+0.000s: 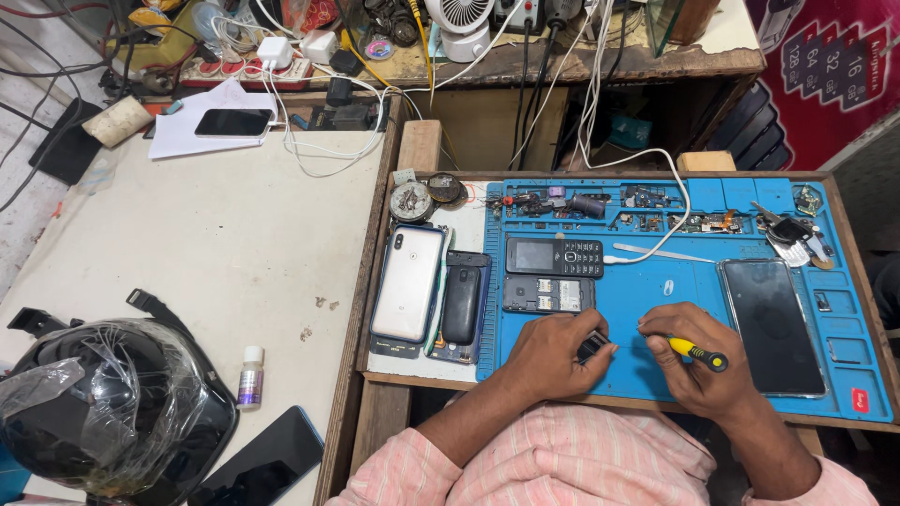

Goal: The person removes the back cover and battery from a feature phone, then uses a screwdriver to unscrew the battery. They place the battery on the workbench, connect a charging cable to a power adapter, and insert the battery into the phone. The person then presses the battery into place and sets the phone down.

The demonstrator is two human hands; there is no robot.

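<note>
Pinched in the left hand [553, 354], a small black blocky part [592, 346] sits on the ribbed blue rubber work mat [647, 309]; the right hand [698, 361] grips a yellow-handled screwdriver [696, 351]. Beside them lies a glossy black slab phone [772, 325].

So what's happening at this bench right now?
A person in a pink striped shirt works over a blue repair mat. The left hand pins a small black part to the mat, and the right hand holds a yellow-handled screwdriver pointed toward it. Keypad phones, a smartphone and loose parts lie around the mat.
</note>
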